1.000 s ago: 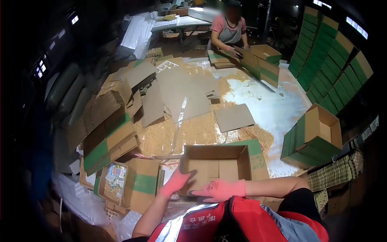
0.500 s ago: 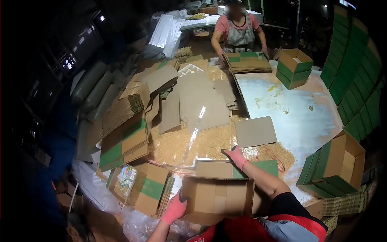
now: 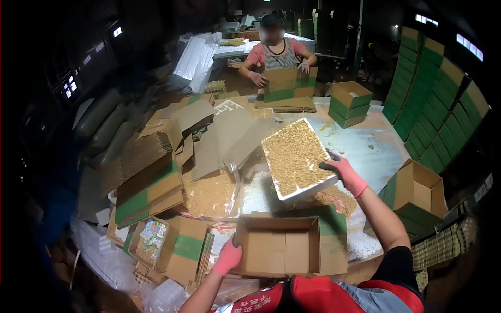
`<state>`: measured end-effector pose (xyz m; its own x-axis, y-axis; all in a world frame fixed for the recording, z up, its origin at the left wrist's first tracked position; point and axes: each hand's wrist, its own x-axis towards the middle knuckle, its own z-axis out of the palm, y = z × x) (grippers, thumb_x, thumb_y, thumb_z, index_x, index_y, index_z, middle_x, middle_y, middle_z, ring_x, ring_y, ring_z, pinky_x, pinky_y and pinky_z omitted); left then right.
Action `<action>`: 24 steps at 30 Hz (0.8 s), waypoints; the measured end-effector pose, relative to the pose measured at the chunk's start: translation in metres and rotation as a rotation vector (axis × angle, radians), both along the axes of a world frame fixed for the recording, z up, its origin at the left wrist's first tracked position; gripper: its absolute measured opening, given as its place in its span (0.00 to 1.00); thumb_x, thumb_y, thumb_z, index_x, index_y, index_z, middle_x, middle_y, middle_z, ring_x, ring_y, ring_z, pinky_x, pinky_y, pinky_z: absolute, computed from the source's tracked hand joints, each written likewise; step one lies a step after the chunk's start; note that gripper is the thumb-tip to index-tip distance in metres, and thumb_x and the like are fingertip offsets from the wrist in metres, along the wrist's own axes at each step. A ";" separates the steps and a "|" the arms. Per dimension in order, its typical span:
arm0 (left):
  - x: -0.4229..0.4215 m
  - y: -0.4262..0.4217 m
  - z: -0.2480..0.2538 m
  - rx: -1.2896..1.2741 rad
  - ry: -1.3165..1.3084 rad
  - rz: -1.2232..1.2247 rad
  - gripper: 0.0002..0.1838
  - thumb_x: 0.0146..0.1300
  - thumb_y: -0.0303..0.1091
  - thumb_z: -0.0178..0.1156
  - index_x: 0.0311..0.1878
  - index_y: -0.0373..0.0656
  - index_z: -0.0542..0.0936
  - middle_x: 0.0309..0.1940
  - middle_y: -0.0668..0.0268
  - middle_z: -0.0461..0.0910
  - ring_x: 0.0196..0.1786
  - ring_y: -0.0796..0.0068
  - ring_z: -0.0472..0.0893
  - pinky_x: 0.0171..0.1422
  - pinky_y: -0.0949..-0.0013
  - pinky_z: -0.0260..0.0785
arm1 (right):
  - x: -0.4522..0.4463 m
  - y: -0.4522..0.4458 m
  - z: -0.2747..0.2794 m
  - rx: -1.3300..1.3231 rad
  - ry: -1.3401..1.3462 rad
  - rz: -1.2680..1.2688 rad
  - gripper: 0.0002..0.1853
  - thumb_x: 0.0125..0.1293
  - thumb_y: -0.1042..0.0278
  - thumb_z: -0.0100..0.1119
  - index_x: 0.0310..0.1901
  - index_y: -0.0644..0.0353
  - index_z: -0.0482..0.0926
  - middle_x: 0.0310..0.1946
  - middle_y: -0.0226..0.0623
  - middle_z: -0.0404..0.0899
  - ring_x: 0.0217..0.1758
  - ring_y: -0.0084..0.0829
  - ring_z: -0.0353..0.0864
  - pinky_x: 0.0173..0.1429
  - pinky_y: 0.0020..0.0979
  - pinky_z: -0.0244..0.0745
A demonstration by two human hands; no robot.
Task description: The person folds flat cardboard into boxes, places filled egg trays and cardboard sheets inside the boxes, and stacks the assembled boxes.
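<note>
My right hand [image 3: 345,175], in a pink glove with dark fingertips, grips the right edge of a white foam tray [image 3: 297,159] filled with tan shavings. The tray is tilted and raised over the table. My left hand [image 3: 228,255], also gloved in pink, holds the left wall of an open cardboard box [image 3: 282,245] near my body. The box's inside shows bare cardboard, and its fingers' far side is partly hidden by the wall. Under the box lies flat green-and-brown cardboard [image 3: 334,235].
Flattened boxes [image 3: 148,193] and grey sheets [image 3: 235,133] lie left and centre. A small box with packets [image 3: 151,237] is at lower left. Open boxes [image 3: 417,190] stand right. Across the table, a person [image 3: 279,55] holds upright cardboard [image 3: 289,83].
My right hand left the box, reached forward and took hold of the shavings tray, now lifted. My left hand stays at the box. The other person's cardboard now stands upright.
</note>
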<state>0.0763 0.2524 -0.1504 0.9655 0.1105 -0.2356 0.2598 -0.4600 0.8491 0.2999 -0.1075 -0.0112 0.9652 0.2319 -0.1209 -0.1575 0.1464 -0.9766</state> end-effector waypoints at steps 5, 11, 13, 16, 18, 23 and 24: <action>0.068 -0.007 -0.013 -0.246 0.037 -0.141 0.20 0.69 0.40 0.53 0.60 0.39 0.76 0.49 0.60 0.80 0.51 0.69 0.77 0.56 0.66 0.70 | -0.091 -0.032 0.064 -0.232 0.126 0.166 0.32 0.63 0.72 0.60 0.69 0.70 0.64 0.52 0.39 0.81 0.52 0.23 0.81 0.57 0.24 0.75; 0.077 -0.004 -0.008 -0.802 0.333 -0.115 0.27 0.73 0.53 0.50 0.63 0.42 0.73 0.50 0.71 0.78 0.47 0.80 0.75 0.54 0.73 0.69 | -0.142 -0.017 0.038 -0.450 0.200 0.588 0.27 0.63 0.69 0.60 0.66 0.61 0.71 0.62 0.40 0.76 0.68 0.31 0.69 0.75 0.33 0.52; 0.058 -0.012 0.021 -0.887 0.270 -0.226 0.26 0.74 0.53 0.50 0.63 0.42 0.73 0.50 0.73 0.77 0.48 0.81 0.74 0.54 0.75 0.68 | -0.119 -0.019 -0.006 -0.595 -0.097 0.807 0.22 0.64 0.65 0.58 0.60 0.59 0.77 0.62 0.37 0.76 0.69 0.35 0.69 0.76 0.37 0.50; 0.047 0.001 0.016 -0.606 0.150 -0.171 0.26 0.75 0.52 0.49 0.61 0.37 0.72 0.49 0.72 0.75 0.48 0.80 0.70 0.56 0.72 0.65 | -0.118 0.041 0.018 -0.931 -0.059 0.812 0.19 0.64 0.66 0.58 0.57 0.58 0.79 0.54 0.43 0.78 0.57 0.35 0.78 0.60 0.33 0.69; 0.043 0.013 0.019 -0.482 0.103 -0.176 0.28 0.74 0.53 0.49 0.62 0.36 0.71 0.52 0.68 0.75 0.52 0.77 0.69 0.60 0.70 0.64 | -0.122 0.054 -0.014 -1.325 -0.492 0.645 0.16 0.61 0.65 0.58 0.50 0.57 0.79 0.41 0.43 0.81 0.50 0.36 0.80 0.53 0.35 0.71; 0.036 0.000 -0.003 -0.311 -0.038 -0.075 0.30 0.74 0.51 0.48 0.66 0.34 0.68 0.59 0.59 0.75 0.59 0.70 0.70 0.67 0.67 0.61 | -0.118 0.064 -0.104 -1.309 -0.979 0.631 0.10 0.62 0.67 0.53 0.44 0.60 0.74 0.40 0.47 0.74 0.46 0.46 0.75 0.52 0.41 0.71; 0.040 0.000 -0.014 -0.289 -0.067 -0.058 0.30 0.74 0.50 0.48 0.66 0.34 0.68 0.59 0.59 0.75 0.59 0.70 0.70 0.67 0.67 0.61 | -0.104 0.065 -0.106 -1.294 -0.923 0.795 0.19 0.55 0.68 0.60 0.49 0.61 0.70 0.43 0.48 0.73 0.48 0.48 0.75 0.52 0.43 0.72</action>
